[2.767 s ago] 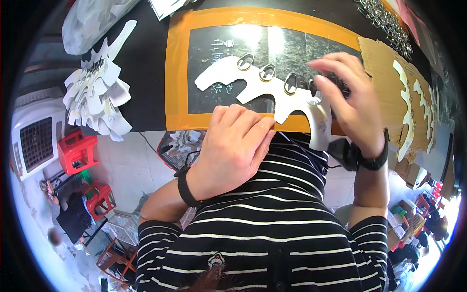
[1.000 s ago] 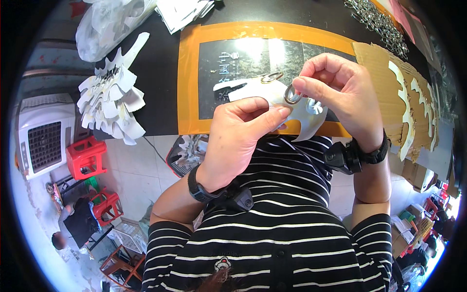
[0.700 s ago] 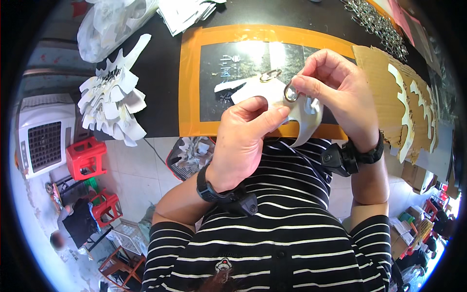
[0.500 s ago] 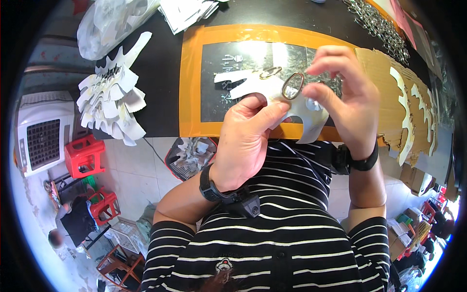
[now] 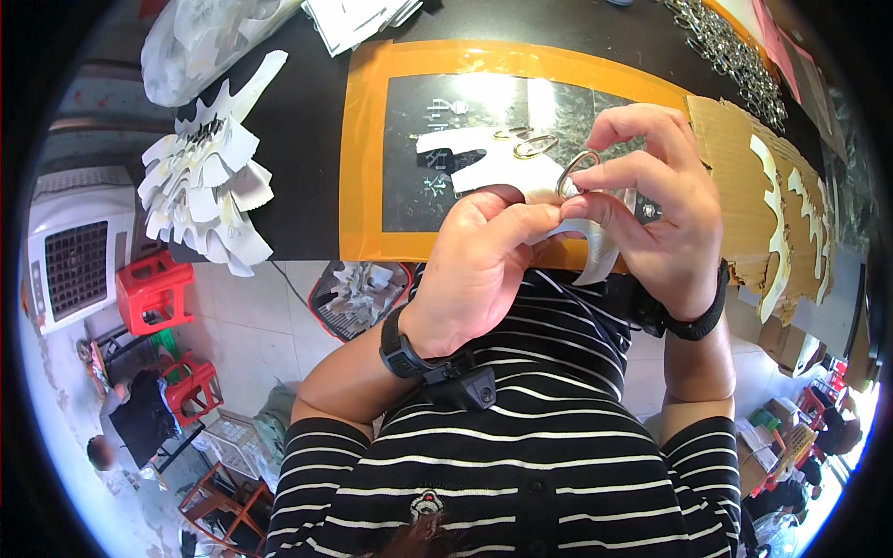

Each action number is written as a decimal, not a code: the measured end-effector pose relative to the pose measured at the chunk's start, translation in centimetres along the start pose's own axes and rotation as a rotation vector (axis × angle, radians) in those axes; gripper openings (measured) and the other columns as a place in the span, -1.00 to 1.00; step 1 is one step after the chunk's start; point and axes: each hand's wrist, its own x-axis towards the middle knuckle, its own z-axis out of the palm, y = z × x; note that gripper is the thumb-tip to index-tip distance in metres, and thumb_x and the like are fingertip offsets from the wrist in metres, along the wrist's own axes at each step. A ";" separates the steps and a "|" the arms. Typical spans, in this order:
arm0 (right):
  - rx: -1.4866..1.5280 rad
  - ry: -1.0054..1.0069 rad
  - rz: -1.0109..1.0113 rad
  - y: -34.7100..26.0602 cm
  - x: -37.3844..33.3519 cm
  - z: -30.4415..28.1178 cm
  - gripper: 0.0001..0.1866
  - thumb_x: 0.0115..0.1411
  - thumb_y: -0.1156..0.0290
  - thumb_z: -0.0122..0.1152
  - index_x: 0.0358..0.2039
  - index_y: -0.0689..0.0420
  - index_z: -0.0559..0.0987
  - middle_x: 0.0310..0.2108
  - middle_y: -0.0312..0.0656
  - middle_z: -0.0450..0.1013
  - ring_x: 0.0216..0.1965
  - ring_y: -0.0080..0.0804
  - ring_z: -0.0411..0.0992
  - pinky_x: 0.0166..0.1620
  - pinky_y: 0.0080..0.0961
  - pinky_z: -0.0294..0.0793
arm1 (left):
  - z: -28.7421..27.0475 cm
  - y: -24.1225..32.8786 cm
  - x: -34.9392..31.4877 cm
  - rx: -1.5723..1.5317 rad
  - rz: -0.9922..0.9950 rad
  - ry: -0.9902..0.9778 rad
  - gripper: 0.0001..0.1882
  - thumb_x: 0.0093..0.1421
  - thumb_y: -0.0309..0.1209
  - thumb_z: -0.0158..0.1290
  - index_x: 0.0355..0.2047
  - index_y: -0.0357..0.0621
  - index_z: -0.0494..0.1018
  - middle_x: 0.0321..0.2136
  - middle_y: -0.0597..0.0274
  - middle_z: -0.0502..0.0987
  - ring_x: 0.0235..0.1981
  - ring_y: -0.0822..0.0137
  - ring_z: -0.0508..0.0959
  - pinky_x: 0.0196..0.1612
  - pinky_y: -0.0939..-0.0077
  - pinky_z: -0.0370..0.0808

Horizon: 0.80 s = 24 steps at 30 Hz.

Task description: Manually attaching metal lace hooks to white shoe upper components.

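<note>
A white, flexible cut piece with long prongs (image 5: 507, 170) lies partly on the dark work surface, its near end lifted toward me. My left hand (image 5: 479, 265) pinches it between thumb and fingers. Through it stands an oval metal ring (image 5: 565, 174), at which the thumb and fingertips of my right hand (image 5: 665, 200) are closed. A bit of white material shows inside this ring; the fingertips hide the exact contact. Two more oval rings, one nearer (image 5: 535, 146) and one farther (image 5: 507, 133), rest on the prongs to the left.
A pile of similar white pieces (image 5: 209, 181) sits at the table's left, beside a plastic bag (image 5: 209, 42). Metal rings (image 5: 721, 56) are heaped at the far right. Cardboard (image 5: 735, 186) carries white cutouts. Below the table edge stands a basket of scraps (image 5: 358, 298). A person (image 5: 135, 418) is at lower left.
My right hand has closed from a spread position onto the ring and white material. The ring has shifted slightly right. The piece has slid a little right, uncovering the second ring more clearly.
</note>
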 end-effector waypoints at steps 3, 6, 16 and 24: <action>0.052 0.049 0.002 0.2 0.0 0.5 -0.77 -0.19 0.49 0.46 -0.45 0.07 0.60 -0.25 -0.24 0.46 -0.16 -0.20 0.38 -0.08 -0.33 0.34 | -1.0 0.0 0.1 -0.079 -0.051 -0.012 -0.66 0.25 -0.50 -0.05 0.01 -0.40 0.38 -0.07 0.08 0.52 -0.05 0.32 0.52 0.09 0.28 0.42; 0.012 0.046 -0.058 0.4 0.0 0.6 -0.77 -0.19 0.48 0.45 -0.46 0.06 0.59 -0.22 -0.22 0.45 -0.13 -0.18 0.38 -0.07 -0.32 0.33 | -1.2 0.2 0.1 -0.146 -0.075 -0.044 -0.60 0.27 -0.47 -0.08 0.10 -0.39 0.32 0.00 0.05 0.49 0.03 0.26 0.49 0.15 0.17 0.38; -0.041 -0.016 -0.034 0.2 0.2 0.5 -0.74 -0.16 0.49 0.43 -0.44 0.08 0.52 -0.21 -0.21 0.43 -0.13 -0.18 0.36 -0.04 -0.31 0.29 | -0.2 0.3 0.4 0.146 -0.060 0.044 -0.67 0.38 -0.34 -0.10 0.00 -0.36 0.41 -0.13 0.05 0.54 -0.08 0.24 0.57 -0.02 0.20 0.56; 0.035 0.024 0.064 0.2 -0.1 0.8 -0.74 -0.16 0.50 0.42 -0.44 0.08 0.51 -0.25 -0.21 0.43 -0.14 -0.19 0.37 -0.06 -0.32 0.27 | -0.2 -0.1 0.5 0.079 -0.003 0.013 -0.68 0.39 -0.32 -0.12 -0.01 -0.32 0.42 -0.11 0.06 0.54 -0.07 0.24 0.54 0.00 0.20 0.50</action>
